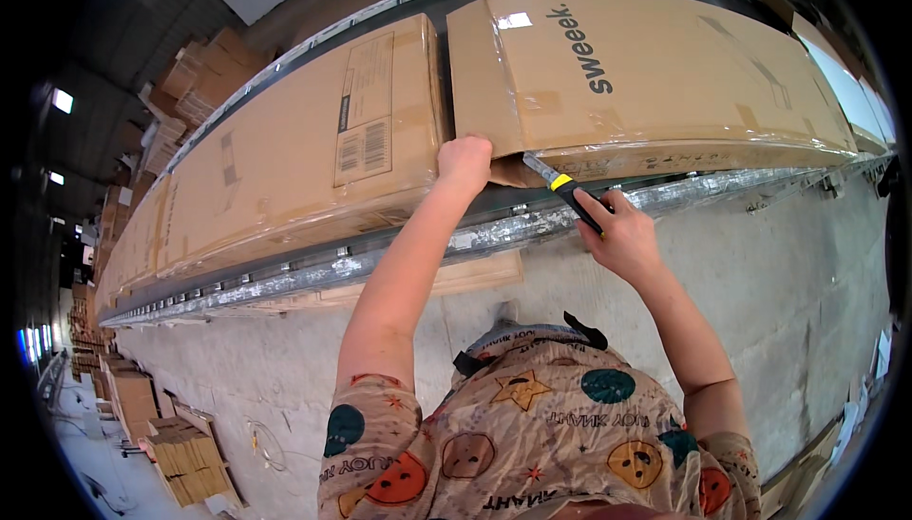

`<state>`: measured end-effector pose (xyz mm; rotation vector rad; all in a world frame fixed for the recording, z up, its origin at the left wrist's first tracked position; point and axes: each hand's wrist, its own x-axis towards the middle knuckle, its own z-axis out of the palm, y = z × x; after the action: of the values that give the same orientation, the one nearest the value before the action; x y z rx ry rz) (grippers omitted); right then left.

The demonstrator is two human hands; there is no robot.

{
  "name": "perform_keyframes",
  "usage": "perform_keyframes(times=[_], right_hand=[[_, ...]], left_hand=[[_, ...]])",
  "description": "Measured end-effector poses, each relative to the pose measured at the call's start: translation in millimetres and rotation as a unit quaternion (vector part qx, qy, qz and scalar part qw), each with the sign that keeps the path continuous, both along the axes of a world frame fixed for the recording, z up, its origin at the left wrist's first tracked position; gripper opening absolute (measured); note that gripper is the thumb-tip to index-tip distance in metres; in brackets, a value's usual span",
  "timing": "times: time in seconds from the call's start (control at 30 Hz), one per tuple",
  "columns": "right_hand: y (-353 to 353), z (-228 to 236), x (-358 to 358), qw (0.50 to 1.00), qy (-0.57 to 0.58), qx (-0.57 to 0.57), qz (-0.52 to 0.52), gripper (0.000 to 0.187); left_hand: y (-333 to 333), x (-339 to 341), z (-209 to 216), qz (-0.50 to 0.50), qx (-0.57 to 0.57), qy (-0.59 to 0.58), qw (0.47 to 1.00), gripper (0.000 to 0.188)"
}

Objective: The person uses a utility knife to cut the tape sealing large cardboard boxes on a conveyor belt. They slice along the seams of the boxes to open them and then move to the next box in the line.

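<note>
A large flat cardboard box (655, 64), with clear tape over its edges, lies on a long conveyor in front of me. My left hand (465, 161) is closed on the lifted corner flap at the box's near left end; its fingertips are partly hidden behind the cardboard. My right hand (617, 230) grips a black and yellow utility knife (566, 184). The blade points up and left, with its tip at the near edge of the box beside the raised flap. Whether the blade is in the cardboard or just against it, I cannot tell.
A second taped carton (285, 150) lies just to the left, a narrow gap away. The conveyor's metal rail (494, 233) runs along its near side, above a concrete floor (560, 302). Stacked cartons (204, 74) stand beyond the belt, and flattened cardboard (185, 458) lies at the lower left.
</note>
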<state>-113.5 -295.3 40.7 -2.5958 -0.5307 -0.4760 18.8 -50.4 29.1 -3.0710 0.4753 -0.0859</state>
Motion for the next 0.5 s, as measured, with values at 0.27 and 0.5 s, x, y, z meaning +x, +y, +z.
perform_keyframes(times=[0.27,0.5], right_hand=[[-7.0,-3.5,13.2,0.998,-0.065,0.007,0.011,0.047],[-35.0,-24.5,13.4,0.999,-0.032,-0.017,0.004,0.046]], left_hand=[[-19.4,11.5,-9.4,0.014,0.019,0.035,0.999,0.016],[-27.1,5.3,-18.1,0.004,0.011,-0.021,1.000,0.014]])
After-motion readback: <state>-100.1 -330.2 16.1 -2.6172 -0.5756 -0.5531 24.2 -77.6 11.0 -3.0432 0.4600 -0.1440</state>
